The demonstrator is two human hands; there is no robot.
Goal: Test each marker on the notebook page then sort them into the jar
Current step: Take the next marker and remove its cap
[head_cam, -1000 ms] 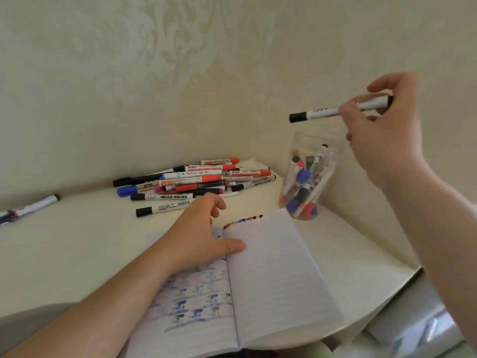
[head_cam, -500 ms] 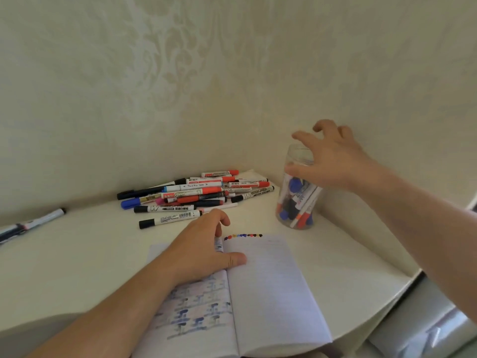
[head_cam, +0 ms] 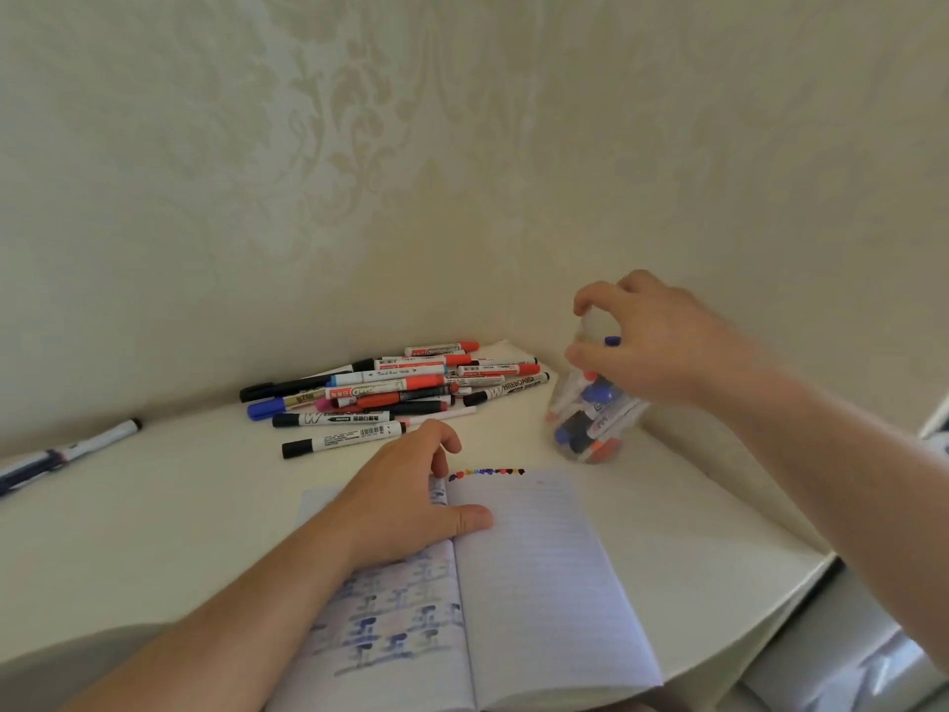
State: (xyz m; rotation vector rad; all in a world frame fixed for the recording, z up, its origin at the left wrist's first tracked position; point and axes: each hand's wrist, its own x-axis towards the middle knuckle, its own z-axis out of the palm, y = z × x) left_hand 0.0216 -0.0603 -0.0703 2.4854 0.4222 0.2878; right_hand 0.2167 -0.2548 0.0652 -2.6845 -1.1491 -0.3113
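Two hands: right (head_cam: 652, 341) grips jar (head_cam: 590, 423) rim, left (head_cam: 411, 495) flat on notebook (head_cam: 539, 583).

Clear plastic jar (head_cam: 590, 429), lined paper notebook (head_cam: 539, 567), smooth matt table (head_cam: 154, 516).

Jar (head_cam: 590, 429) mouth and upper wall covered by right hand (head_cam: 652, 346); rim a blur, so contact of fingers with it not clear. Markers inside too smeared to count. Notebook (head_cam: 539, 573) near edge cut off at bottom; part of left page under left hand (head_cam: 411, 506). Pens (head_cam: 61, 452) at far left cropped by edge. Lower markers in pile (head_cam: 390, 390) buried, labels mostly unreadable.
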